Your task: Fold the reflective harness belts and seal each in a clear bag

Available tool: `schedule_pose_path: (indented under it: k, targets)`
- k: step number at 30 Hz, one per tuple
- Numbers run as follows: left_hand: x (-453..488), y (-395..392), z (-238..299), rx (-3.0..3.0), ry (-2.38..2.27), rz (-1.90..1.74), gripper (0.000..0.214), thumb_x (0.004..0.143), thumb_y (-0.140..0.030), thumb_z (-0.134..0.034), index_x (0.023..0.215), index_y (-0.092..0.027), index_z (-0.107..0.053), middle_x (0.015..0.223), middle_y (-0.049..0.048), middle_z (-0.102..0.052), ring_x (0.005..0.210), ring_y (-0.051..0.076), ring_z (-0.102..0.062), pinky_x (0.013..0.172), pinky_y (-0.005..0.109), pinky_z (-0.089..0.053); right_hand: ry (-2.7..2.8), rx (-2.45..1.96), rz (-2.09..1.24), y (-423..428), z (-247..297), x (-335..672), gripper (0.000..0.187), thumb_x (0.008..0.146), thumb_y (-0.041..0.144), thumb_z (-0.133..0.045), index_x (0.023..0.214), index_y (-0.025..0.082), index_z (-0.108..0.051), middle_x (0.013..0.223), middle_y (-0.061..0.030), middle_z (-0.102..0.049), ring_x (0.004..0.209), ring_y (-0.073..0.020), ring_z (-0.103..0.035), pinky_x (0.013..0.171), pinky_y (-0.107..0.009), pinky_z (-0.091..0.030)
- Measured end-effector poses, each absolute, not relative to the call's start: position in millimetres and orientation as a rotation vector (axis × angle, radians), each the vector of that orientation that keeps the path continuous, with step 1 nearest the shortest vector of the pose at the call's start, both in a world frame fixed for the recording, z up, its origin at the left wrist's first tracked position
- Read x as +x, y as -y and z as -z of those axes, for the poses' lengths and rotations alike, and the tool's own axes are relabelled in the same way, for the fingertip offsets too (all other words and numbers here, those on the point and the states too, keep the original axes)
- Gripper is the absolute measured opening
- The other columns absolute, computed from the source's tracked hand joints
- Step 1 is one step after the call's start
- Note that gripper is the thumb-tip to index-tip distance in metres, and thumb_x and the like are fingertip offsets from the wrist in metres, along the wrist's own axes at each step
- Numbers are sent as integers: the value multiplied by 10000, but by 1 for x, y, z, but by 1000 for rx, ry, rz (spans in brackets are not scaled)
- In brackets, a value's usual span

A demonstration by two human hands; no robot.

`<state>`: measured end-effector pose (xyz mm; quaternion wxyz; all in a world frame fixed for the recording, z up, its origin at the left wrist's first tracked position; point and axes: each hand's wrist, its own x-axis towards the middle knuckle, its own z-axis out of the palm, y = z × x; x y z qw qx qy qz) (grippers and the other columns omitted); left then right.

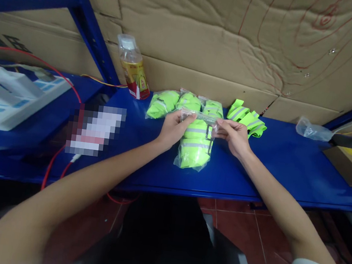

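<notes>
A clear plastic bag (195,145) with a folded neon-yellow reflective strap and a dark buckle inside lies at the middle of the blue table. My left hand (176,128) pinches the bag's top left corner between thumb and fingers. At the opposite top corner, my right hand (233,135) grips the edge the same way. Behind the bag sit several similar filled bags, among them one at the left (163,103). To their right, an unbagged reflective strap (247,118) lies loosely folded near the cardboard wall.
A bottle (134,68) with a yellow and red label stands at the back left. White power strips (16,97) and a red cable (50,168) occupy the left side. A crumpled plastic bag (314,129) and an open cardboard box (351,166) are at the right.
</notes>
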<state>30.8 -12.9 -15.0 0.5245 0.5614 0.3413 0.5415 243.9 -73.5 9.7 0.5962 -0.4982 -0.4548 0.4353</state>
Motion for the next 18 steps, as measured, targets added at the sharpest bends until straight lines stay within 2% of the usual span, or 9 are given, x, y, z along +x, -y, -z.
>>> schedule_pose_path:
  k: [4,12,18]
  targets:
    - [30,11,15,1378,-818,-1301,271,833,-459,-843,861,-198,-776,885,41,-784,797,167,-682,686,297,-554,1005,-1178,-1035,72,-10,245,401,652,556,-1021,802,228,-845,820,-54,-841,686,-172,-787,682,-303,-726]
    - [32,11,16,1396,-822,-1319,236,848,-415,-834,847,-191,-762,845,43,-759,759,163,-658,663,300,-536,1024,-1160,-1047,69,-4,245,400,686,563,-1005,804,227,-822,868,-53,-832,774,-179,-781,735,-341,-728]
    - [31,15,13,1346,-808,-1306,301,861,-470,-845,833,-177,-779,815,40,-763,737,150,-653,657,282,-516,1016,-1129,-964,72,-6,240,397,652,570,-1012,753,237,-823,782,-25,-799,691,-146,-723,672,-309,-699]
